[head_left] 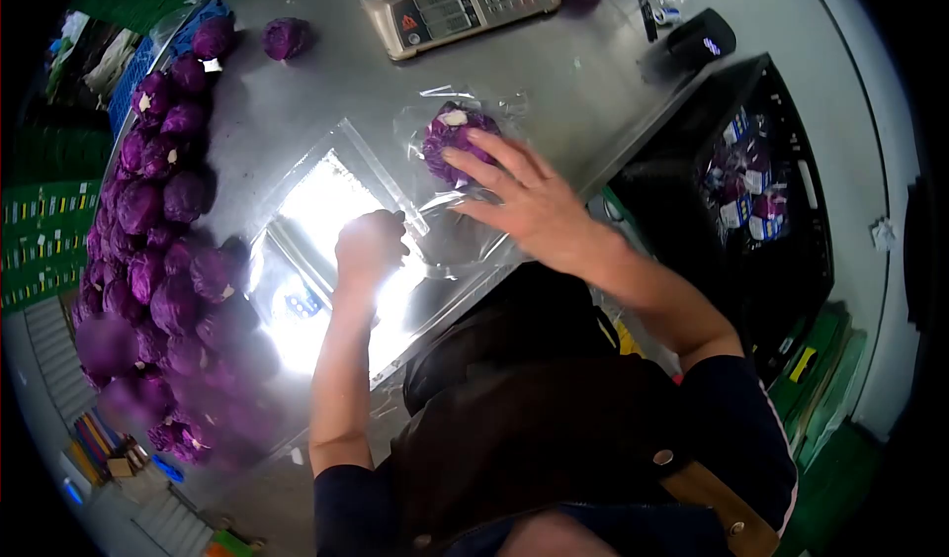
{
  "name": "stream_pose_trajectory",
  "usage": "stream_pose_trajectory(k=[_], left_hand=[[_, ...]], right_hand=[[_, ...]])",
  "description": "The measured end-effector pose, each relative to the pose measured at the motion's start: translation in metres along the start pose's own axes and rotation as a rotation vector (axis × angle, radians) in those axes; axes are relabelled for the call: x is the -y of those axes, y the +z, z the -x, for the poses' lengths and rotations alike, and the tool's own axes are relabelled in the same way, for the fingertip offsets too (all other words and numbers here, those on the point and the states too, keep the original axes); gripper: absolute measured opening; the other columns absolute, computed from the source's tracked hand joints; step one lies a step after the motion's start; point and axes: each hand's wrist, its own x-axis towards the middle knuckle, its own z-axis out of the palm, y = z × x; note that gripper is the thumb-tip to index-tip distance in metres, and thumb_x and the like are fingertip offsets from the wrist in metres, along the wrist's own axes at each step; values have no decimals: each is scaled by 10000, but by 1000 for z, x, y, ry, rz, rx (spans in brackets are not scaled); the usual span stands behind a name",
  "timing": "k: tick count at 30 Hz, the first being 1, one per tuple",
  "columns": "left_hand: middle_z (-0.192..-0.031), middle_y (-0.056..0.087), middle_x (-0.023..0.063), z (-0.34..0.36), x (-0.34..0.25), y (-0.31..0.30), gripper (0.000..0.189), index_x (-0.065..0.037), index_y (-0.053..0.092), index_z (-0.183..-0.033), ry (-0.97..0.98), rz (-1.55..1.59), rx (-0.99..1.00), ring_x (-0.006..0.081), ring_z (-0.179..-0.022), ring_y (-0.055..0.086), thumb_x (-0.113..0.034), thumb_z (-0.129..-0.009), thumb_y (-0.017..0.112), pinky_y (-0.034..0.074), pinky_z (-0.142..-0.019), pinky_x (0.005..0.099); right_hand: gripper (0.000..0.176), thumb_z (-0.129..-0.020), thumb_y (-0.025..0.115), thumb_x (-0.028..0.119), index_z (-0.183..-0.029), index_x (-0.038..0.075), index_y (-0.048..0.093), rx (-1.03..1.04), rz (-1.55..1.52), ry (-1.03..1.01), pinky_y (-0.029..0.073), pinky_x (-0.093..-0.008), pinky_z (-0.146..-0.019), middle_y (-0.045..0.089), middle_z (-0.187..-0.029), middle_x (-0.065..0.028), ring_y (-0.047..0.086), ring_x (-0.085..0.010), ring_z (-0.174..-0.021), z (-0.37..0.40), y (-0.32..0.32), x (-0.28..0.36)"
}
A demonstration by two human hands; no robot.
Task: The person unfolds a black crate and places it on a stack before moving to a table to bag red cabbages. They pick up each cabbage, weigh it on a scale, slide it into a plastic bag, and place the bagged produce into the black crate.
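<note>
On the metal table a red cabbage (458, 152) with a pale cut stem rests on clear plastic film (509, 112). My right hand (529, 201) reaches over it, fingers spread, the tips lying on the cabbage's near side. To the left my left hand (368, 249) is closed in a fist at the edge of a flat clear plastic bag or sheet (361, 157). A small dark bit shows at its fingertips; I cannot tell what it grips. More crumpled clear film (465, 246) lies between the two hands.
Many red cabbages (138, 206) are heaped along the table's left side, with a single cabbage (287, 38) apart from them. A scale (465, 8) stands at the back, a dark cylinder (702, 38) to its right. A black crate (761, 176) at right holds labelled packs.
</note>
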Motion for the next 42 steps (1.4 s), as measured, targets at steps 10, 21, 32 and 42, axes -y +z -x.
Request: stream_pose_trajectory(k=[10,21,32,42], left_hand=[[-826,652,190,32,-1,-4,270,120,577,-945,-1,947,225,234,-673,656,-138,-865,563,537,-629,301],[-799,664,180,44,37,18,259,105,587,-966,-51,984,181,227,-697,660,-89,-797,558,522,-674,302],[-808,656,145,72,49,43,262,77,629,-976,-107,983,102,201,-675,633,-136,-851,542,514,-679,308],[-816,654,136,63,64,47,259,70,617,-1010,-91,982,72,210,-695,645,-95,-825,542,515,-691,304]], right_hand=[[143,-698,712,155,-829,123,664,-355,-263,255,485,-292,-646,561,-821,10,545,-161,-799,-3,26,76],[123,-764,680,157,-819,90,592,-95,-626,115,496,-320,-690,558,-840,-25,582,-204,-820,45,41,83],[118,-808,618,169,-869,89,556,-146,-297,243,512,-351,-581,536,-858,-56,616,-237,-733,26,113,119],[122,-775,565,107,-842,6,570,-76,-357,289,521,-377,-587,579,-887,-119,652,-263,-740,28,103,125]])
